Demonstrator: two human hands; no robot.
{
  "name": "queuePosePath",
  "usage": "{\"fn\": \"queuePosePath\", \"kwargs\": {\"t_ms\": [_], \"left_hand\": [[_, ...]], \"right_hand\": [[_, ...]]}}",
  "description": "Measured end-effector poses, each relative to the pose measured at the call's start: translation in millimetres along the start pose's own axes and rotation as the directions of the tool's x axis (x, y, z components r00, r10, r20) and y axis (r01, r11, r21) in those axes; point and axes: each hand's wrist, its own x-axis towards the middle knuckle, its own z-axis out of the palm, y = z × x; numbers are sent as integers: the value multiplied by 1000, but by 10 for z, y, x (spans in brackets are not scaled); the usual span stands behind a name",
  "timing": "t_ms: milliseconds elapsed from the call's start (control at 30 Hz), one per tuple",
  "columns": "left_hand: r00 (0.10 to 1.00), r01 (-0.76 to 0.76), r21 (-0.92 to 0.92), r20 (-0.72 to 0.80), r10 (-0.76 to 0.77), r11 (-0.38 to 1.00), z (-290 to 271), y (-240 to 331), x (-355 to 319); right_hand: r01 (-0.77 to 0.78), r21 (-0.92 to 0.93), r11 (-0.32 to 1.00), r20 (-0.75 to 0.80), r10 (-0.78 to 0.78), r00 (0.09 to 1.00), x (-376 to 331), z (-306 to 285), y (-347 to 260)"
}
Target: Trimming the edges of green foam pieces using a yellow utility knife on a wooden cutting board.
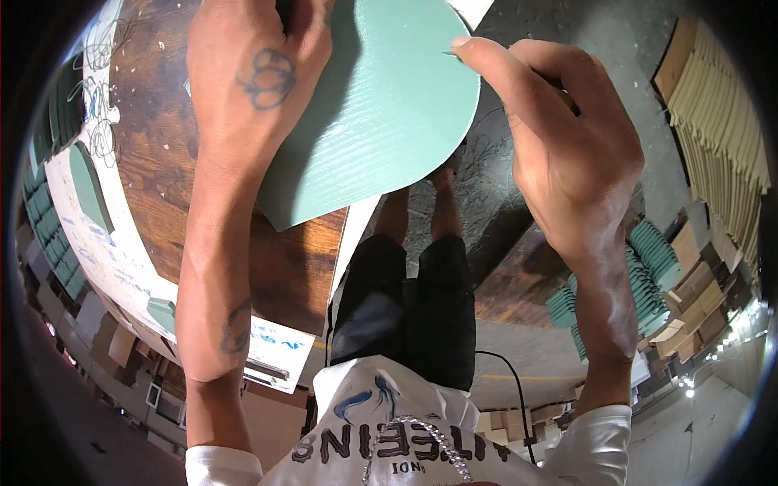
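Note:
A teal-green textured sheet [381,113] with a rounded edge lies partly on a dark brown wooden table [162,162] and sticks out past its edge. My left hand [255,73] presses down on the sheet's upper left part, fingers curled. At the sheet's right rim, my right hand [559,138] pinches the edge between thumb and forefinger. A thin dark object shows at those fingertips, too small to identify.
A white board [105,243] with scribbles lies along the table's left side, with a green arched piece [87,186] on it. Stacks of green pieces [652,259] and tan boards [721,105] sit on the floor at right. My legs stand below the table edge.

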Motion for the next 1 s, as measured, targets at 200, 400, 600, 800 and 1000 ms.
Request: {"fn": "queuePosePath", "kwargs": {"t_ms": [200,400,600,800,1000], "left_hand": [[998,62,-55,12,-61,997,-14,43,19],[1000,4,-9,-15,-4,1000,13,4,12],[988,128,-53,97,-123,990,-75,137,91],[999,-43,25,-17,44,999,33,-5,6],[993,97,-95,76,-90,991,-42,79,71]], "right_hand": [[-70,231,971,-131,102,986,-658,287,-181],[-176,124,977,-245,202,948,-445,254,-64],[-118,144,983,-247,151,957,-686,322,-191],[-135,195,971,-208,176,962,-642,287,-197],[-166,166,972,-278,207,938,-730,371,-294]]}}
